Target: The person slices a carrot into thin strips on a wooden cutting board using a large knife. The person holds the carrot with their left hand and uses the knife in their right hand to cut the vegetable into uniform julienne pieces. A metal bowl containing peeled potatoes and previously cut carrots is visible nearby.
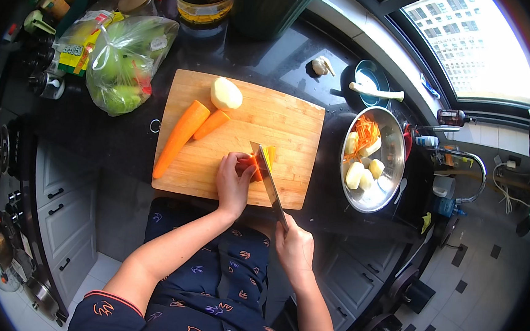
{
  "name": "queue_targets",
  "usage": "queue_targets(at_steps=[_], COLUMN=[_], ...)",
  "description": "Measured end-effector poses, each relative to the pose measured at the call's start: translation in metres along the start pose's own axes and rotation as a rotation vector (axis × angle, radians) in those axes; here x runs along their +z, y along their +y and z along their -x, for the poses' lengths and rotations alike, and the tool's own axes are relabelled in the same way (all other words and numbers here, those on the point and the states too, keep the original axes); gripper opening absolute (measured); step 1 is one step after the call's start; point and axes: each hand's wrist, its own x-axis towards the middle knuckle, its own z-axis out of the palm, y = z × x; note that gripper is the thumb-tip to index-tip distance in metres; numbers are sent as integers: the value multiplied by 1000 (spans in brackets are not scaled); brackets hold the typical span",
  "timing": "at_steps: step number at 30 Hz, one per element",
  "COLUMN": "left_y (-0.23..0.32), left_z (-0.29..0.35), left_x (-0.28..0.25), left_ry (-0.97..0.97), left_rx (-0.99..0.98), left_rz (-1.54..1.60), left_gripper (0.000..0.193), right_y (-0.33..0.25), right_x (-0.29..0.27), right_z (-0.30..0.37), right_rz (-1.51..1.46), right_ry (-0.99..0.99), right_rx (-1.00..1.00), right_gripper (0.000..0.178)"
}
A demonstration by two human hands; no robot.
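Note:
On the wooden cutting board [274,119], my left hand [234,183] pinches a piece of carrot [257,171] with bent fingers. My right hand [295,247] is closed round the handle of a kitchen knife [271,186]. Its broad blade stands against the carrot piece, close to my left fingertips. Yellow-orange bits [270,153] show just past the blade, partly hidden by it. A long peeled carrot [181,138] and a shorter carrot piece [212,125] lie on the board's left side. Beyond them rests a peeled potato [226,94].
Right of the board stands a steel bowl [395,178] with peeled potatoes and orange peelings. Garlic [321,66] and a small dark bowl [380,78] with a white-handled tool [376,91] sit behind. A plastic bag of green vegetables [124,68] lies back left, near an oil jug [206,3].

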Motion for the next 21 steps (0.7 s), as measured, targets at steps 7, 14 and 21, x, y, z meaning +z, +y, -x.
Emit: queue_targets(at_steps=[7, 14, 21], left_y=[17, 15, 12], left_z=[2, 3, 2], left_x=[0, 1, 1], left_ry=[41, 50, 50], left_rx=[-12, 16, 7], left_rz=[-32, -28, -25], left_gripper=[21, 21, 21], right_y=[7, 7, 6], right_x=[-4, -11, -12], right_z=[-2, -4, -7], right_rz=[36, -12, -18], right_ry=[-10, -26, -40], right_rx=[-18, -36, -37], right_gripper=[22, 20, 19])
